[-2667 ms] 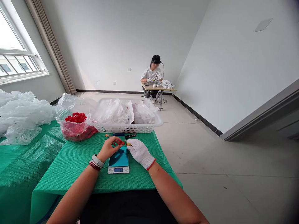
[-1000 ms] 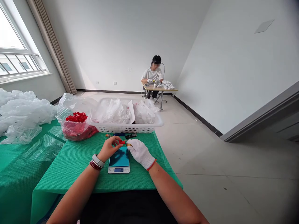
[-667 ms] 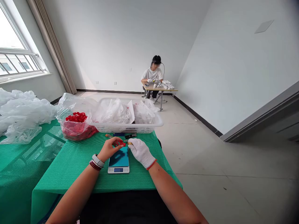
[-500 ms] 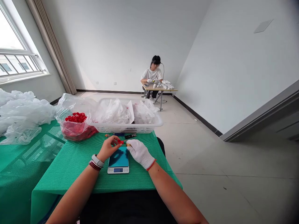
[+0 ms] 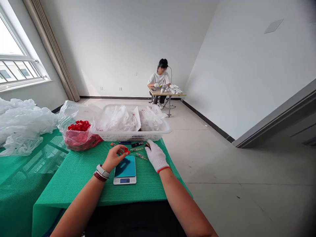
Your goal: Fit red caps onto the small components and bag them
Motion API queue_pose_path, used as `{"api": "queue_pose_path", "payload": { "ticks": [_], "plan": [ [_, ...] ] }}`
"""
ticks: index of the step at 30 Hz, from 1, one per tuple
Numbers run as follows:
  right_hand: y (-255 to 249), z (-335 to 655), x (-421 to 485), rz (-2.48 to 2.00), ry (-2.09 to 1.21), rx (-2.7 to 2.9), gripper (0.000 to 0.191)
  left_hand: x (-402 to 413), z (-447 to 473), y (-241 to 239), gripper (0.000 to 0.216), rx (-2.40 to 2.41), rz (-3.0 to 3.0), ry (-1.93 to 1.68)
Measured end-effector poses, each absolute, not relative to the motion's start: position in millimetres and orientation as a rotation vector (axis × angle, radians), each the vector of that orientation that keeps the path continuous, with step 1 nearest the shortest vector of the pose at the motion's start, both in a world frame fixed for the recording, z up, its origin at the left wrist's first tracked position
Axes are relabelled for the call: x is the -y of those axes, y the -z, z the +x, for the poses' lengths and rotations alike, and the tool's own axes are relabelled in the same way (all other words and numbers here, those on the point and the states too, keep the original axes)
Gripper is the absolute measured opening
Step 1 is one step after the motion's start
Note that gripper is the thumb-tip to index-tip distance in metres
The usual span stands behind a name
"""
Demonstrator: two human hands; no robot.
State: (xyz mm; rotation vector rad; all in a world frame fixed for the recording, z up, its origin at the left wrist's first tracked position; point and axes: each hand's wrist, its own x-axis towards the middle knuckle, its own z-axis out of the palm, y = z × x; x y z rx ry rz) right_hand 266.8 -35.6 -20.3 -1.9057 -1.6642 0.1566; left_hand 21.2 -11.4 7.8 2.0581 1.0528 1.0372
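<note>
The person's bare left hand (image 5: 114,158) has its grip closed, thumb and fingertips pinched together on a small red plastic piece (image 5: 126,151), which sits just past the knuckles, above the far edge of the scale. The right hand (image 5: 156,156), in a white knit glove (image 5: 155,155) with a red cuff thread, stands apart from the left, its fingers pointing up at a small dark-and-gold piece (image 5: 147,145). The fingertips are at or touching that piece, but whether the grip is closed on it, you can't tell from here.

Between the hands, nearer the person, lies a digital kitchen scale (image 5: 124,170) with a teal top, and nothing stands between the red piece and it. Two slim pen-like tubes (image 5: 139,152) lie just beyond, under the gloved fingers, on the green mesh cloth (image 5: 64,187) covering the surface. A black object (image 5: 137,144) and a blue strip (image 5: 125,142) sit against a white plastic basket (image 5: 133,135) stuffed with clear bags. To the left slumps a clear bag of red caps (image 5: 79,131), with crumpled plastic (image 5: 22,128) beyond it. Far across the room, a co-worker (image 5: 159,77) sits at a small desk, working with gloved hands.
</note>
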Motion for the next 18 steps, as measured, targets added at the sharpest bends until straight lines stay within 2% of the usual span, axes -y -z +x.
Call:
{"api": "queue_pose_path", "payload": {
  "ticks": [6,10,18],
  "plan": [
    [31.3,282.2,28.7,-1.972,-0.060,1.651,0.040,11.2,20.3,-8.9,0.024,-1.082,1.996,-1.096],
    [21.3,278.7,32.2,-2.045,-0.167,1.621,0.043,11.3,19.8,-8.8,0.023,-1.072,1.983,-1.101],
    [13.6,275.8,36.9,-1.995,-0.215,1.516,0.035,11.5,20.2,-8.7,0.024,-1.069,1.962,-1.092]
  ]
}}
